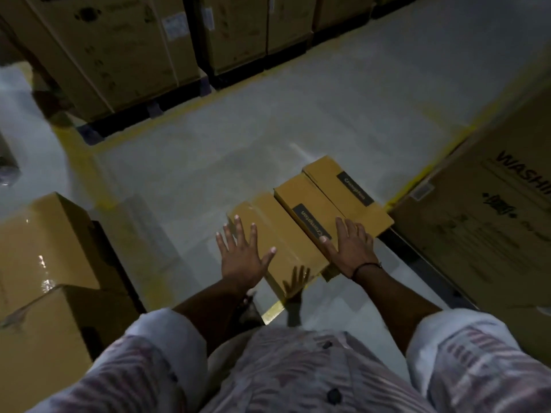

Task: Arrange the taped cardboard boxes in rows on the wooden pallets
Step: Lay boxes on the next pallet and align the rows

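Three long flat cardboard boxes lie side by side on the grey floor in front of me. The nearest taped box point(280, 236) is plain; the middle box point(301, 204) and the far box point(343, 186) carry dark brand labels. My left hand point(243, 254) hovers with fingers spread at the left edge of the taped box. My right hand point(348, 245) lies flat, fingers straight, on the near end of the middle and far boxes. No wooden pallet shows under these three boxes.
A big washing-machine carton point(483, 222) stands close on the right. Shiny wrapped cartons point(44, 251) are stacked at the left. Tall cartons on dark pallets point(125, 55) line the back. Yellow floor lines point(89, 174) border the grey floor.
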The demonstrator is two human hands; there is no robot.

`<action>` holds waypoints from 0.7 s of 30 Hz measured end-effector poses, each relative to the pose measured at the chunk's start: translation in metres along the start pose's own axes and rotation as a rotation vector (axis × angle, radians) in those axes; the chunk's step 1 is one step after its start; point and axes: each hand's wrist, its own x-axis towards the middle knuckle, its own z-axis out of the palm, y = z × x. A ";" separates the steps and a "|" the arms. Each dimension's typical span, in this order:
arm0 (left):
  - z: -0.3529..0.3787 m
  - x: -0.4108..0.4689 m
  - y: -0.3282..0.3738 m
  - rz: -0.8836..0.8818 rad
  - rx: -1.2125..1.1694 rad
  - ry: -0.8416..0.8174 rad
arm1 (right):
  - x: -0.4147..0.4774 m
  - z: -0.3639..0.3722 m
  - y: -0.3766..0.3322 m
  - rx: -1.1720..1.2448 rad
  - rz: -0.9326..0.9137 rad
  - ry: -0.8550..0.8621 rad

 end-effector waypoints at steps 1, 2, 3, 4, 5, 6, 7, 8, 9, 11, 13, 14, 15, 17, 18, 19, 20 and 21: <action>-0.002 0.010 0.003 0.004 -0.001 0.002 | 0.011 -0.002 0.002 0.022 0.019 0.004; -0.005 0.019 0.004 0.009 0.001 0.000 | 0.022 -0.003 0.004 0.044 0.034 0.000; -0.007 0.028 0.006 0.014 0.000 -0.008 | 0.032 -0.003 0.005 0.058 0.041 -0.013; -0.008 0.037 0.007 0.015 -0.003 -0.017 | 0.042 -0.003 0.004 0.062 0.038 -0.031; -0.009 0.044 0.008 0.004 -0.007 -0.030 | 0.050 -0.003 0.003 0.062 0.029 -0.051; -0.009 0.050 0.009 -0.016 -0.014 -0.041 | 0.057 -0.001 0.002 0.064 0.016 -0.072; -0.007 0.056 0.009 -0.040 -0.028 -0.047 | 0.065 0.001 0.001 0.069 0.001 -0.095; -0.004 0.062 0.010 -0.062 -0.046 -0.048 | 0.074 0.003 0.000 0.072 -0.018 -0.117; 0.000 0.068 0.011 -0.079 -0.055 -0.054 | 0.084 0.006 -0.001 0.074 -0.040 -0.137; 0.010 0.080 0.016 -0.117 -0.064 -0.082 | 0.108 0.017 0.000 0.071 -0.088 -0.174; 0.026 0.089 0.023 -0.192 -0.097 -0.103 | 0.134 0.034 0.004 0.067 -0.131 -0.237; 0.035 0.093 0.027 -0.246 -0.121 -0.104 | 0.146 0.044 0.006 0.068 -0.150 -0.267; 0.046 0.096 0.032 -0.306 -0.155 -0.106 | 0.158 0.055 0.010 0.073 -0.164 -0.294; 0.072 0.103 0.044 -0.427 -0.232 -0.122 | 0.182 0.079 0.018 0.093 -0.190 -0.346; 0.088 0.107 0.051 -0.486 -0.252 -0.133 | 0.196 0.094 0.022 0.098 -0.204 -0.373; 0.106 0.112 0.058 -0.536 -0.268 -0.146 | 0.211 0.109 0.026 0.100 -0.212 -0.401; 0.128 0.118 0.065 -0.575 -0.291 -0.157 | 0.227 0.127 0.029 0.100 -0.217 -0.435; 0.153 0.124 0.071 -0.610 -0.333 -0.158 | 0.242 0.148 0.034 0.094 -0.232 -0.458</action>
